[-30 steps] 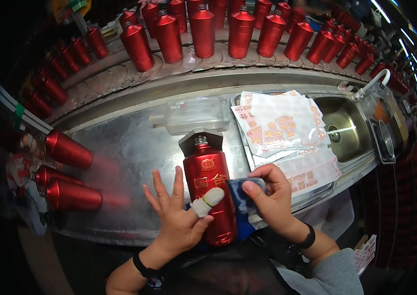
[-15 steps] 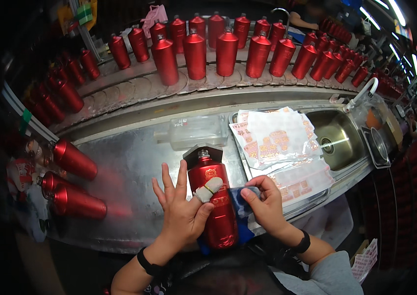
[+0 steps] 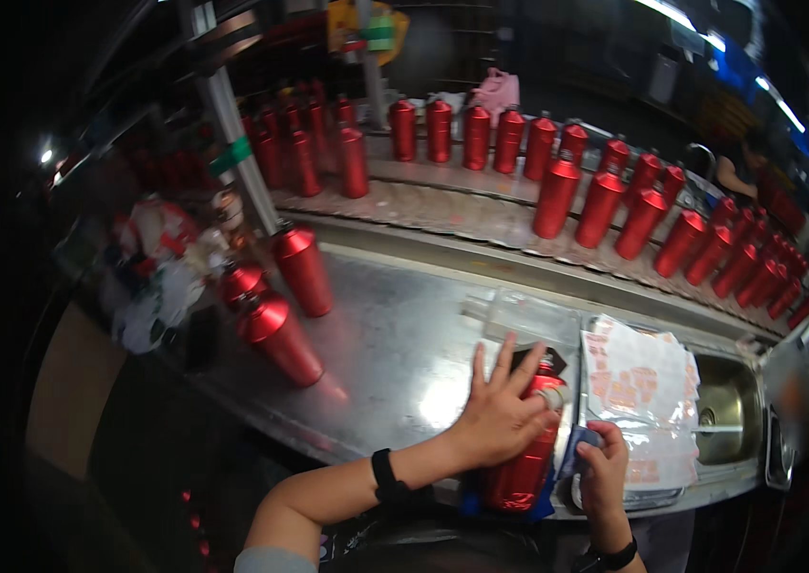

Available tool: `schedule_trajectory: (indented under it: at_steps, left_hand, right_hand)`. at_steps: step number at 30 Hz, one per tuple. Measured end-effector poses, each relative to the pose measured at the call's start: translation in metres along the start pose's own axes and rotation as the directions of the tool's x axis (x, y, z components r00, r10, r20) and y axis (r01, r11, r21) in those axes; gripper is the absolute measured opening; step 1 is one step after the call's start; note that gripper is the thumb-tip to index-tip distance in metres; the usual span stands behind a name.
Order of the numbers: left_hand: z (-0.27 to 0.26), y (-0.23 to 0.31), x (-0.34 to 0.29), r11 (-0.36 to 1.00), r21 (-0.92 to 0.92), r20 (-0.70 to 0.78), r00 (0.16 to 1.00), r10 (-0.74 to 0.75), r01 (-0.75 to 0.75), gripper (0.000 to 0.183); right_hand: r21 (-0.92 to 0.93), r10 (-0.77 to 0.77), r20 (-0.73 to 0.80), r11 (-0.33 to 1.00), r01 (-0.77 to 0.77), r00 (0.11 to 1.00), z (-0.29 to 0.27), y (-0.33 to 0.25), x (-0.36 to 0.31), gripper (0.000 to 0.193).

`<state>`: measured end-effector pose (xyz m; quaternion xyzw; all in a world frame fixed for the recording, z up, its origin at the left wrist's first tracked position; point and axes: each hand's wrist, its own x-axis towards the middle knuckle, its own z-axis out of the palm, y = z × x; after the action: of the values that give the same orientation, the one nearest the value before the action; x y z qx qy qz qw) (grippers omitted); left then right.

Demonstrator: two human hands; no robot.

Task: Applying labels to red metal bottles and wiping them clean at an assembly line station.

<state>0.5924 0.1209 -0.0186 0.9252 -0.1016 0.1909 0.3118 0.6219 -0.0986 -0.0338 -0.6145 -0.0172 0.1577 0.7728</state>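
A glossy red bottle (image 3: 521,480) leans at the near side of the steel worktop, its neck by a dark angular piece (image 3: 562,364). My left hand (image 3: 500,420) lies over it with several fingers spread. A pale wrap (image 3: 554,395) covers one finger, which touches the bottle's upper body. To the right of the bottle, my right hand (image 3: 605,466) pinches a blue cloth (image 3: 572,449) between thumb and fingers. More blue material shows under the bottle's lower end. Part of the bottle's front is hidden by my left hand.
Behind my hands lies a clear empty bottle (image 3: 530,313). Printed sheets (image 3: 648,382) are piled on the right, beside a steel sink (image 3: 724,396). Red bottles (image 3: 280,339) stand at the left, and several more line a curved conveyor (image 3: 462,205) at the back.
My view has swung left, so the worktop and hands appear farther right. My left hand stays over the bottle, and my right hand keeps its pinch on the blue cloth.
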Motion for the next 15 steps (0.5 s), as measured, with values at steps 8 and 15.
schedule_trajectory:
  at_steps: [8,15]
  left_hand:
    - [-0.005,0.014,-0.031,0.997,-0.030,-0.032,0.997,0.065,-0.065,0.029]
    - [-0.004,0.008,-0.050,0.997,-0.001,0.102,0.992,-0.078,0.078,0.037]
  right_hand:
    - [-0.072,-0.049,-0.028,0.996,0.046,0.998,0.003,-0.009,0.004,0.039]
    - [-0.162,-0.130,0.006,0.978,0.129,0.992,0.001,0.012,0.015,0.039]
